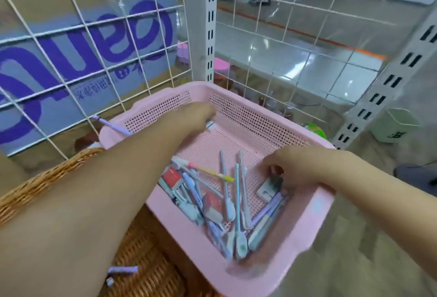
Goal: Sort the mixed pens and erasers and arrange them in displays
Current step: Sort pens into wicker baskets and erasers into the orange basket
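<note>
A pink mesh basket [305,221] holds several mixed pens [237,202] and packaged erasers [173,177], heaped toward its near side. My left hand [194,117] reaches into the basket's far corner, its fingers curled round a small white eraser [211,125]. My right hand [295,166] is at the basket's right side with curled fingers that pinch a small dark piece [276,170], too blurred to name. Just below that hand lies a grey-green packaged eraser [269,189]. A purple pen [111,124] pokes out over the basket's left rim.
A wicker basket [35,185] sits at the lower left with a purple pen [123,269] in it. White wire grid panels [132,43] and slotted shelf posts [205,25] stand behind the pink basket. A cardboard box is behind the left grid.
</note>
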